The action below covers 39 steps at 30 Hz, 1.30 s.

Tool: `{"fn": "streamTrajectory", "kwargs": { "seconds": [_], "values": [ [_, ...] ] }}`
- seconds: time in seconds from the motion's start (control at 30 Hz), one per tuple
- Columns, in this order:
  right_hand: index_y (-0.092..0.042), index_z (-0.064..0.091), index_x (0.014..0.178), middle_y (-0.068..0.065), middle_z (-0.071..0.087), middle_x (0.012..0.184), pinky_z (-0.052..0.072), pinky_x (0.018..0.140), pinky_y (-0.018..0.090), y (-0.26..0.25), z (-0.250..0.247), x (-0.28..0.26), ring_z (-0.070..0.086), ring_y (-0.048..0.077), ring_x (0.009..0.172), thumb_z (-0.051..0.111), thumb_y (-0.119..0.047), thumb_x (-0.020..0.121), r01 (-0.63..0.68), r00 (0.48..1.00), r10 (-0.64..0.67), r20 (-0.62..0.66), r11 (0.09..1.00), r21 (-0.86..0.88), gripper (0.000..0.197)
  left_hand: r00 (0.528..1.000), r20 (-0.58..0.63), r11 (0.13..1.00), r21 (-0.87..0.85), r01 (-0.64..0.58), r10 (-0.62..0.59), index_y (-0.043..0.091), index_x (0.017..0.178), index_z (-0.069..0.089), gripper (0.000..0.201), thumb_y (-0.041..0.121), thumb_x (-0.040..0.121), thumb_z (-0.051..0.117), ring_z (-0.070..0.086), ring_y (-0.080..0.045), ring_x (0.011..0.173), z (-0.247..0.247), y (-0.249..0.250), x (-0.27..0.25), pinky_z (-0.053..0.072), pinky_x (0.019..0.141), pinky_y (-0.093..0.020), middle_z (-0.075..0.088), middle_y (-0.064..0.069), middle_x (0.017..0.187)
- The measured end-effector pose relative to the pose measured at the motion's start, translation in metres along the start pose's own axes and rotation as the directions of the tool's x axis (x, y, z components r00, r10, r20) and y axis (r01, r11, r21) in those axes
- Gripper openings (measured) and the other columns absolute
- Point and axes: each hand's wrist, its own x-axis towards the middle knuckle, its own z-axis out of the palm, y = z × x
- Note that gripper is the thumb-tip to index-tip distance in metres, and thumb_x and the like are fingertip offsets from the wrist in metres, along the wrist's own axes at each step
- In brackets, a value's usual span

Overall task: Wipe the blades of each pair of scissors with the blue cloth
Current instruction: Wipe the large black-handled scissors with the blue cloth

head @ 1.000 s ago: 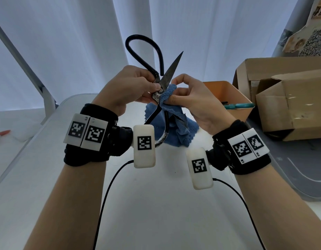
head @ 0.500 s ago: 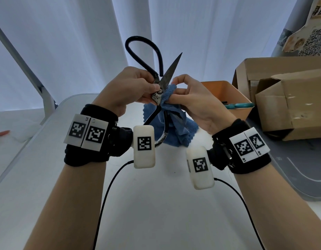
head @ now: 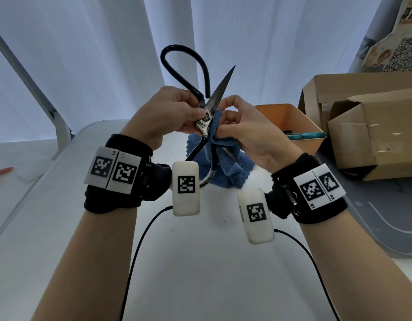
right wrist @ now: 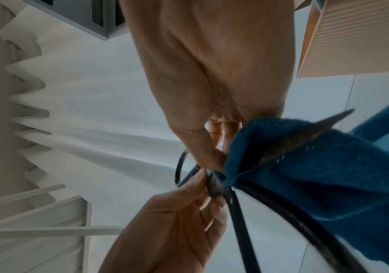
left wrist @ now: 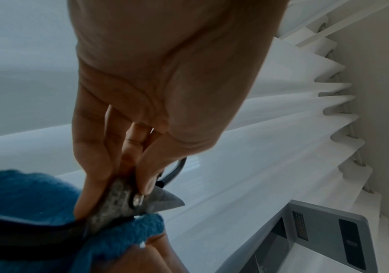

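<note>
I hold a large pair of black-handled scissors (head: 203, 122) spread wide in the air above the white table (head: 200, 274). My left hand (head: 174, 117) pinches them at the speckled pivot (left wrist: 123, 201). One bare blade (head: 223, 86) points up. My right hand (head: 242, 130) grips the blue cloth (head: 225, 163) and presses it round the other blade right beside the pivot. In the right wrist view that blade's tip (right wrist: 329, 122) pokes out of the cloth (right wrist: 317, 175). The rest of the cloth hangs down behind the lower handle loop (head: 209, 172).
An orange bin (head: 288, 117) at the back right holds teal-handled scissors (head: 304, 136). Cardboard boxes (head: 374, 135) stand to its right, on a grey mat (head: 385, 228). Two black cables (head: 140, 239) run across the table below my wrists.
Hardly anything: my right fingers shift slightly on the cloth by the pivot. The scissors and my left hand stay where they were.
</note>
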Motion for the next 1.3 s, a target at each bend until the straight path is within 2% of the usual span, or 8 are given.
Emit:
{"fn": "streamTrajectory", "kwargs": {
  "seconds": [0.1,0.27,0.53,0.7,0.87,1.0,1.2,1.3],
  "values": [
    [-0.010,0.049,0.106,0.018,0.054,0.087,0.052,0.082,0.041,0.0003,-0.0003,0.0000,0.055,0.030,0.084,0.068,0.010,0.083,-0.013,0.999,0.013,-0.033,1.000,-0.009,0.036,1.000,0.018,1.000,0.019,-0.016,0.016,0.003,0.102,0.068,0.010,0.006,0.095,0.061,0.069,-0.005,0.060,0.0026,0.0004,-0.0003,0.053,0.057,-0.015,0.071,-0.006,0.081],
    [-0.012,0.044,0.108,0.019,0.065,0.095,0.057,0.072,0.029,-0.0034,0.0027,-0.0007,0.067,0.023,0.081,0.060,-0.002,0.095,-0.013,0.999,0.014,-0.035,1.000,0.015,0.022,1.000,0.014,1.000,0.002,-0.013,0.013,0.004,0.097,0.068,0.009,0.007,0.096,0.060,0.069,-0.007,0.061,0.0013,0.0004,0.0005,0.055,0.060,-0.017,0.071,-0.007,0.080],
    [-0.011,0.045,0.102,0.006,0.055,0.077,0.054,0.085,0.038,0.0010,-0.0022,0.0004,0.056,0.029,0.084,0.069,0.011,0.083,0.001,1.000,-0.001,0.013,1.000,0.001,0.038,1.000,-0.001,1.000,0.016,0.002,-0.002,0.004,0.101,0.069,0.010,0.007,0.095,0.061,0.069,-0.006,0.060,-0.0001,-0.0009,0.0014,0.054,0.058,-0.015,0.071,-0.005,0.079],
    [-0.012,0.044,0.104,0.015,0.068,0.089,0.054,0.062,0.024,-0.0029,-0.0019,-0.0011,0.066,0.021,0.076,0.064,-0.004,0.094,-0.021,1.000,0.021,-0.002,0.999,-0.025,0.024,1.000,-0.014,1.000,-0.026,0.008,-0.008,0.004,0.098,0.067,0.008,0.005,0.095,0.060,0.070,-0.006,0.061,-0.0019,-0.0010,0.0014,0.053,0.058,-0.015,0.071,-0.006,0.082],
    [-0.010,0.044,0.102,0.007,0.066,0.079,0.058,0.074,0.028,0.0007,-0.0009,0.0005,0.065,0.023,0.078,0.065,0.012,0.086,0.025,0.999,-0.025,0.033,1.000,0.016,0.035,0.999,-0.035,1.000,-0.009,0.016,-0.017,0.005,0.099,0.067,0.008,0.005,0.095,0.060,0.068,-0.004,0.057,-0.0017,-0.0019,0.0013,0.052,0.056,-0.014,0.070,-0.004,0.080],
    [-0.012,0.044,0.096,0.004,0.061,0.074,0.057,0.076,0.032,0.0023,-0.0024,0.0014,0.064,0.026,0.080,0.075,0.007,0.080,0.018,1.000,-0.018,0.001,1.000,-0.003,0.040,1.000,-0.018,1.000,-0.007,0.005,-0.005,0.004,0.102,0.068,0.010,0.005,0.096,0.060,0.068,-0.004,0.058,-0.0004,0.0001,0.0007,0.052,0.056,-0.014,0.070,-0.002,0.078],
    [-0.010,0.045,0.105,0.005,0.068,0.076,0.054,0.073,0.030,0.0014,0.0015,-0.0005,0.067,0.019,0.074,0.062,-0.001,0.095,0.008,1.000,-0.008,-0.007,1.000,-0.013,0.022,0.999,-0.035,1.000,-0.006,0.020,-0.020,0.005,0.101,0.068,0.009,0.007,0.096,0.060,0.070,-0.006,0.061,-0.0014,-0.0020,0.0015,0.053,0.058,-0.015,0.071,-0.005,0.082],
    [-0.010,0.045,0.103,0.006,0.063,0.078,0.052,0.079,0.032,0.0015,0.0021,0.0005,0.063,0.021,0.079,0.065,0.006,0.090,0.017,1.000,-0.017,0.012,1.000,-0.022,0.029,0.999,-0.035,1.000,-0.001,0.019,-0.019,0.004,0.104,0.068,0.012,0.006,0.096,0.060,0.070,-0.007,0.061,-0.0016,-0.0031,0.0021,0.055,0.059,-0.016,0.071,-0.003,0.079]
  ]
}}
